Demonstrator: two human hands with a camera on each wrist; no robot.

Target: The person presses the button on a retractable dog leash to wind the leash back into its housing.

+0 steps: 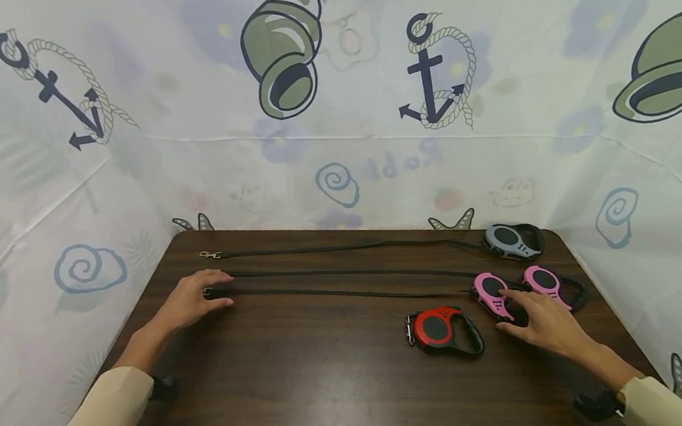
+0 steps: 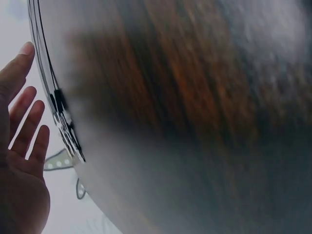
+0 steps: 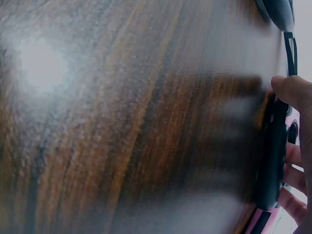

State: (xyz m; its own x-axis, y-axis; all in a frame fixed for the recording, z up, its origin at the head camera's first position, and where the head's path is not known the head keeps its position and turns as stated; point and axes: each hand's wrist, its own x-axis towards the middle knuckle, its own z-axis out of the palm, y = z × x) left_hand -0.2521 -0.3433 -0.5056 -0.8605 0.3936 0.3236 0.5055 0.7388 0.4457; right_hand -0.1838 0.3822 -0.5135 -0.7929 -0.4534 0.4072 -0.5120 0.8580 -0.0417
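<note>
Four retractable leashes lie on a dark wooden table (image 1: 307, 378): a grey one (image 1: 512, 241), two pink ones (image 1: 489, 289) (image 1: 545, 283) and a red one (image 1: 439, 328). Three black cords (image 1: 352, 269) run left from the grey and pink ones. My left hand (image 1: 199, 298) rests flat over the ends of the two nearer cords, fingers straight. The far cord ends in a metal clip (image 1: 209, 255). My right hand (image 1: 526, 315) grips the nearer pink leash by its black handle (image 3: 273, 161), thumb (image 3: 292, 90) on one side and fingers (image 3: 292, 156) on the other.
A printed sheet with anchors and shells (image 1: 427, 83) walls the table on three sides. The red leash has its cord wound in and sits just left of my right hand. The left wrist view shows the open left hand (image 2: 22, 146) beside the blurred cords (image 2: 58, 105).
</note>
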